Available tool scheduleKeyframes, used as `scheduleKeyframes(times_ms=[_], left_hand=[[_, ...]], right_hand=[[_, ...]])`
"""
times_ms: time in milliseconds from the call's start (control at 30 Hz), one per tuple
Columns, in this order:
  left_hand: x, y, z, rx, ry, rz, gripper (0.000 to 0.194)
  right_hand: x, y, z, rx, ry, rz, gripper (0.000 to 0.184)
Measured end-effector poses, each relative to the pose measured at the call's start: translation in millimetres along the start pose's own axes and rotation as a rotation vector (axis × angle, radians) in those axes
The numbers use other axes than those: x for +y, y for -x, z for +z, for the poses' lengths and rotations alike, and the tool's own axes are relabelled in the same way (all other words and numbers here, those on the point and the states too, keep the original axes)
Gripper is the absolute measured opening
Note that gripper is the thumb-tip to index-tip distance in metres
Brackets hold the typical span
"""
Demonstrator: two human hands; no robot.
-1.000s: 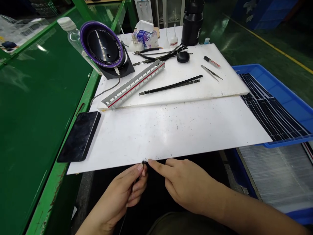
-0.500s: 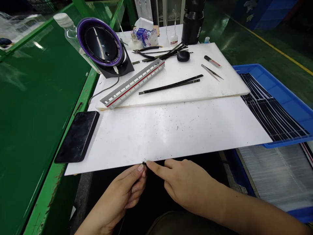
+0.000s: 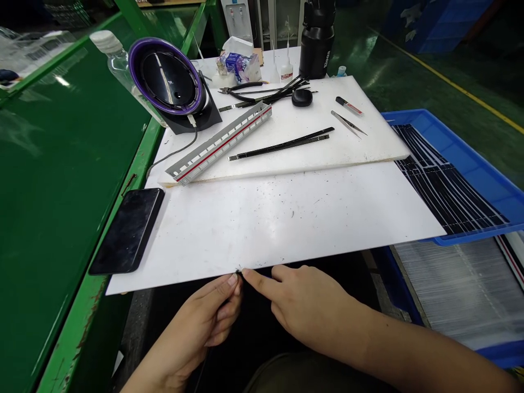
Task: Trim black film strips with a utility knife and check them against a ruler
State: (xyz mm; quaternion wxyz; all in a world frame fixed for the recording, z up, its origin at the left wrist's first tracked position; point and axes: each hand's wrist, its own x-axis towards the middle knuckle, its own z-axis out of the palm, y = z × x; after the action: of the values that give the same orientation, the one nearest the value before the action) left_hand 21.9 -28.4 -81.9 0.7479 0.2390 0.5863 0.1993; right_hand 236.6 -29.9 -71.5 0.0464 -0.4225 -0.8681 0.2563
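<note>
My left hand (image 3: 207, 314) is closed in a pinch at the table's near edge. A tiny dark piece (image 3: 238, 272) sticks out between its thumb and index fingertip; its kind is too small to tell. My right hand (image 3: 305, 303) comes in from the right, index finger stretched so that its tip is at the dark piece. Its other fingers are curled, and whatever they may hold is hidden. Farther back, two thin black strips (image 3: 282, 144) lie on a white foam board (image 3: 360, 139). Beside them rests a long grey slotted model shell (image 3: 221, 144) with a red stripe.
A black phone (image 3: 127, 232) lies at the left edge near a purple-rimmed fan (image 3: 166, 76). Pliers (image 3: 241, 90), tweezers (image 3: 347, 124), a small black case (image 3: 302, 97) and a black bottle (image 3: 317, 46) stand farther back. At right, a blue tray (image 3: 483, 164) holds black strips.
The whole view has shifted slightly, with the table things a little to the left. Both hands keep nearly the same pose around the dark piece.
</note>
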Motion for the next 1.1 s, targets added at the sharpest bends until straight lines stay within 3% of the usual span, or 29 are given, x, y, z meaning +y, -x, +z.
scheduleKeyframes(times_ms=[400, 867, 1100], left_hand=[[1.1, 0.5, 1.9, 0.008, 0.008, 0.008, 0.048], [-0.6, -1.0, -0.9, -0.001, -0.007, 0.006, 0.047], [0.0, 3.5, -1.0, -0.04, 0.079, -0.009, 0.039]], right_hand=[[-2.6, 0.9, -4.6, -0.013, -0.096, 0.036, 0.06], [-2.4, -0.1, 3.2, -0.046, 0.008, 0.034, 0.061], [-5.7, 3.0, 2.3, 0.017, -0.037, 0.084, 0.059]])
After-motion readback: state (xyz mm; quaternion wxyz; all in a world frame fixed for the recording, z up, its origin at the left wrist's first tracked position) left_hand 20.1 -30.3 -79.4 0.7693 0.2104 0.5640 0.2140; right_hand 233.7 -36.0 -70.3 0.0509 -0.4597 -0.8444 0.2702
